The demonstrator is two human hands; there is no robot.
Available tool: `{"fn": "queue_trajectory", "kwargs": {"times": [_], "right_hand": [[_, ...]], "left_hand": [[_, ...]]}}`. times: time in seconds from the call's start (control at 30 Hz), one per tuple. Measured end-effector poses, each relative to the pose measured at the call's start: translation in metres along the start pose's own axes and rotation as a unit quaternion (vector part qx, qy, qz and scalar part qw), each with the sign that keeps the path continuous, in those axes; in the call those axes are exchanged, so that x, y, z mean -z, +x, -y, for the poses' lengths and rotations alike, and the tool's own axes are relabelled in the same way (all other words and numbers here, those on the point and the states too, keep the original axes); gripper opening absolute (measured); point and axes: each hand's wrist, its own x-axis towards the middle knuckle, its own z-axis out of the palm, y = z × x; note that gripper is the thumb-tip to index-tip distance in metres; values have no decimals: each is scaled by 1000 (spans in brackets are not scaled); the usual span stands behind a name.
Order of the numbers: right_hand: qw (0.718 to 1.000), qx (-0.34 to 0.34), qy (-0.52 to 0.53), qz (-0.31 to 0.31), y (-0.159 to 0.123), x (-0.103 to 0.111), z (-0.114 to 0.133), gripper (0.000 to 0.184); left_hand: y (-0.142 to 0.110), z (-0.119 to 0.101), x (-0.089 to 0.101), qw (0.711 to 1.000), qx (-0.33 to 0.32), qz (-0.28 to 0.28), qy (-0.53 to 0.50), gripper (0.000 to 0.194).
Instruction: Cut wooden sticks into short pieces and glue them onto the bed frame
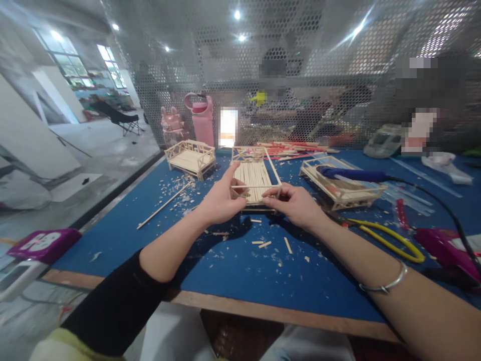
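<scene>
A miniature bed-like frame of thin wooden sticks [252, 174] stands on the blue table, its slatted base and raised rails facing me. My left hand [221, 199] grips its near left corner, thumb and fingers around the low rail, with the index finger pointing up. At the near right corner, the fingers of my right hand [296, 203] pinch the frame's edge. Whether a small loose stick is also between those fingertips, I cannot tell. Short stick offcuts [287, 245] lie on the table just in front of the frame.
A similar stick model [191, 158] stands left; another [341, 188] lies right beneath a blue corded tool [353, 174]. Yellow-handled pliers [393, 240] rest by my right forearm. Behind are red-tipped sticks [293, 149], a pink bottle [203, 123] and a perforated metal screen [233, 65].
</scene>
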Motion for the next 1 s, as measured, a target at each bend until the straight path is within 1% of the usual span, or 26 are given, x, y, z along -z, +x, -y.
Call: {"fn": "queue_trajectory", "kwargs": {"times": [0.07, 0.17, 0.23, 0.3, 0.4, 0.47, 0.53, 0.67, 0.7, 0.77, 0.8, 0.83, 0.87, 0.93, 1.0], "right_hand": [[1000, 2, 0, -3, 0, 0, -1, 31], [1000, 3, 0, -7, 1, -1, 0, 30], [1000, 3, 2, -8, 1, -1, 0, 29], [1000, 1, 5, -8, 1, -1, 0, 28], [1000, 0, 7, -7, 1, -1, 0, 26], [1000, -1, 6, -5, 0, 0, 0, 25], [1000, -1, 5, -4, 0, 0, 0, 25], [1000, 1, 4, -3, 1, -1, -1, 20], [1000, 2, 4, -2, 1, -1, -1, 18], [1000, 2, 3, 1, 1, -1, -1, 17], [1000, 2, 4, 2, 1, -2, -1, 17], [1000, 1, 5, 4, 2, -2, -1, 17], [1000, 0, 7, 5, 2, -3, 0, 16], [1000, -2, 12, 8, 2, -3, 0, 17], [1000, -6, 14, 13, 2, -3, 0, 17]], "left_hand": [[1, 4, 0, 999, -36, -25, 16, 83], [1, 5, -1, 984, -120, -115, 58, 83], [-1, 2, -2, 972, -157, -154, 80, 81], [-2, -2, -4, 967, -179, -160, 87, 78], [-4, -8, -8, 962, -205, -153, 97, 73], [-5, -10, -11, 953, -229, -162, 118, 68], [-6, -13, -13, 938, -249, -191, 149, 59], [-14, -27, -17, 904, -259, -229, 252, 25], [-16, -33, -19, 891, -263, -240, 282, 20], [-21, -42, -22, 867, -273, -260, 327, 17], [-22, -46, -23, 861, -273, -264, 338, 16], [-23, -48, -24, 863, -266, -260, 342, 16], [-23, -48, -25, 872, -251, -252, 338, 17], [-19, -44, -25, 899, -198, -234, 311, 20], [-15, -36, -22, 922, -157, -230, 268, 23]]}}
